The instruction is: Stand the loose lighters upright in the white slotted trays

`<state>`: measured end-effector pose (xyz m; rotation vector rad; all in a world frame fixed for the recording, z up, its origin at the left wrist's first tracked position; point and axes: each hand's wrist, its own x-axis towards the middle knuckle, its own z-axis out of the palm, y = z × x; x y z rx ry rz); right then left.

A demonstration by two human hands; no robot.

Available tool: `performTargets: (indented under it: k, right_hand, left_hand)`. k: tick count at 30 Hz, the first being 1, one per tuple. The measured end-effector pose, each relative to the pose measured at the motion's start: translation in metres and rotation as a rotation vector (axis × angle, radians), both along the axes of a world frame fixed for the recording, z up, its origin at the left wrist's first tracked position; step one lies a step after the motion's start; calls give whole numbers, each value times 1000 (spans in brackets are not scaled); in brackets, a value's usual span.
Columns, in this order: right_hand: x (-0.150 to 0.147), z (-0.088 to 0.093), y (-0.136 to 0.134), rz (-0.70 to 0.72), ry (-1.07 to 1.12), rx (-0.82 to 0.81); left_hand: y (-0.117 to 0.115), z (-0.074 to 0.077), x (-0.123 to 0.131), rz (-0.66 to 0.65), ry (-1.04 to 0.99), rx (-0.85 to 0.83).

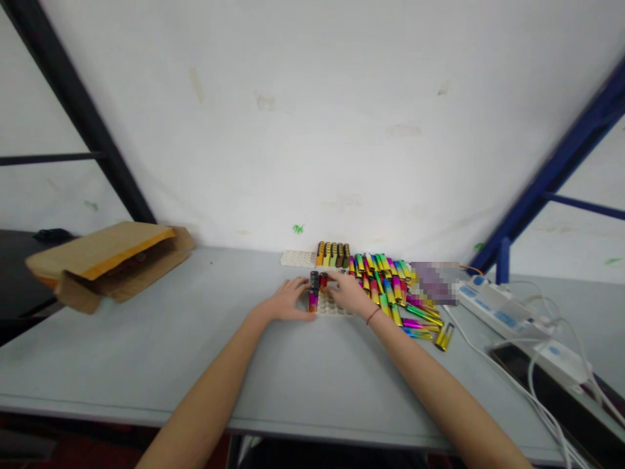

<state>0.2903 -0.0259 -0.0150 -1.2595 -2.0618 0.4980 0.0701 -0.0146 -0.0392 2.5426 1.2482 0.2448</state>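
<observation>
rainbow-fade chrome lighters (388, 290), yellow to magenta

**Two hands on a bunch of rainbow lighters, grey table**

Left hand (288, 299) and right hand (346, 293) are right around a few upright lighters (313, 293) on a white studded plate (332, 306). Big pile of loose lighters (383, 286) just beside, more standing in a row (333, 255) behind. Cardboard box (110, 264) far left, power strip (493, 306) right.
</observation>
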Motion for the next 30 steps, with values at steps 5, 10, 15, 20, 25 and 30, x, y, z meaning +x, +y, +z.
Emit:
performTargets:
  k: [5, 10, 15, 20, 25, 30]
  right_hand:
    - [33, 21, 11, -376, -262, -16]
    - [31, 22, 15, -391, -563, -40]
    - [6, 18, 19, -460, -687, -98]
    - [3, 23, 22, -479, -580, -190]
    - [26, 33, 2, -350, -178, -85]
    - [48, 31, -28, -229, 197, -4]
  left_hand:
    - [0, 4, 1, 5, 9, -3]
    - [1, 8, -3, 7, 8, -38]
    - [2, 5, -7, -9, -13, -53]
    - [0, 6, -8, -9, -22, -49]
    - [-1, 5, -5, 3, -2, -28]
    - [-1, -2, -1, 72, 40, 49]
